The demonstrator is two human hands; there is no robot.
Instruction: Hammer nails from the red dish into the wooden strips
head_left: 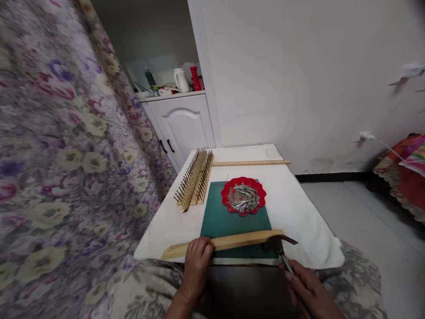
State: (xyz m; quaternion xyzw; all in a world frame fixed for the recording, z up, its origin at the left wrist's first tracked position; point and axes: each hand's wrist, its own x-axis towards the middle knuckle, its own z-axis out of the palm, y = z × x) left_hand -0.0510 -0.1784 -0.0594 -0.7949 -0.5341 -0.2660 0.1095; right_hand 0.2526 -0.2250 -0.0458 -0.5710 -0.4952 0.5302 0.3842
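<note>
My left hand (198,257) is closed around a pale wooden strip (242,239) lying across the near part of a green mat (217,217). In my right hand (303,283) is a claw hammer (278,245), gripped by its handle. The hammer's head is over the strip's right end; whether it touches the wood I cannot tell. Beyond the strip, a red scalloped dish (226,193) holds many loose silver nails (244,198). Wooden strips with rows of nails standing in them (195,177) lie at the table's left side.
A white cloth covers the small table (299,221). Along its far side lies a thin wooden stick or ruler (250,163). A flowered curtain (83,155) hangs close on the left. Behind are a white cabinet (186,122) and a wall (282,79).
</note>
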